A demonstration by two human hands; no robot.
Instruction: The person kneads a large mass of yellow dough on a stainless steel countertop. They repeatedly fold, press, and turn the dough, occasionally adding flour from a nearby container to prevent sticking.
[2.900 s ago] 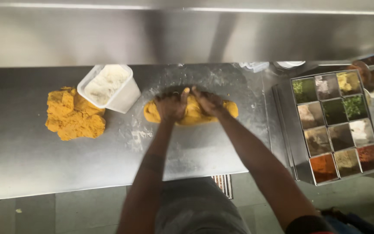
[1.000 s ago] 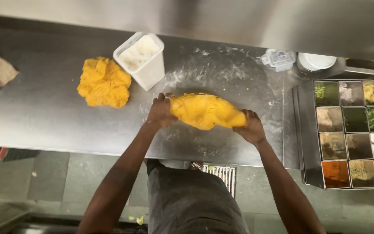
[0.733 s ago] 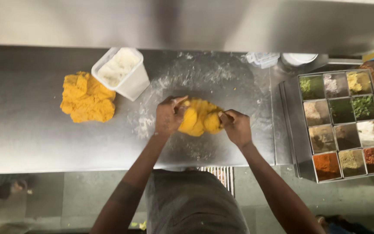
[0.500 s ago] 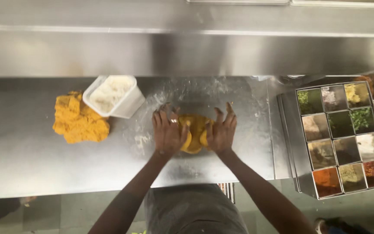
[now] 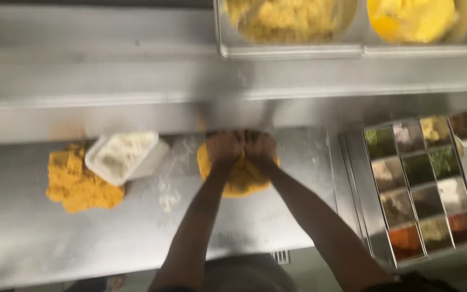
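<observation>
Scene: A person kneads a yellow dough mound (image 5: 239,176) on a flour-dusted steel counter (image 5: 39,238), seen from above; the frame is motion-blurred.

Dough, position: It lies on the counter directly in front of the person, right of a white flour tub (image 5: 124,157) and left of a compartmented spice tray (image 5: 422,184).

Dough, handling: Judged from its rounded, slumped shape, it is soft, dense and pliable, likely a little tacky. It looks best taken by cupping its outer edges from both sides, or pressed from the top with the heels of the palms.

Left hand: The left hand (image 5: 224,146) sits on the far upper edge of the dough, fingers curled down, pressing in; it grips nothing else.

Right hand: The right hand (image 5: 259,146) touches the left, side by side, also bunched and bearing down on the dough. How tightly the fingers curl cannot be told through the blur.

Nearby: A second, crumbly orange dough pile (image 5: 79,181) rests left of the tub, just touching it. Steel pans (image 5: 293,27) of yellow mixtures stand on the shelf beyond the dough.
</observation>
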